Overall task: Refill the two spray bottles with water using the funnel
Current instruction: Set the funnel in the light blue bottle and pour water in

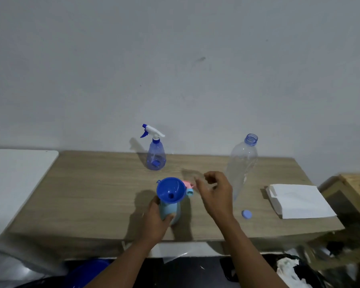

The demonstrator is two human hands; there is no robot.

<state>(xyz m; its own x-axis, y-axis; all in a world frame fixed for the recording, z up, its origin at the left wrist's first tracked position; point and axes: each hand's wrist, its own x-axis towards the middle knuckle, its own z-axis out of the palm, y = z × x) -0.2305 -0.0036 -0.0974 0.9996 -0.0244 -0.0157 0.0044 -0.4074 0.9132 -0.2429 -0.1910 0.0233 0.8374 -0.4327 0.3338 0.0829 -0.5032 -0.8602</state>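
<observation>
Head view: my left hand (154, 217) grips the pale blue spray bottle (170, 209) near the table's front middle, with the blue funnel (170, 191) seated in its neck. My right hand (214, 194) hovers just beside the funnel, fingers loosely curled, holding nothing. A pink and blue spray head (188, 187) lies behind. Farther back stands a clear blue spray bottle (156, 156) with its trigger on. To the right are an uncapped clear bottle (241, 163), a loose cap (246, 214) and folded white paper (299, 201) on the wooden table (92, 194).

Likely a home: wooden table (92, 194) against bare grey wall (175, 59) (clutter (289, 265) underneath).

Dim, soft, left-cast shadows, blurred right edge, wide-angle bowing.
</observation>
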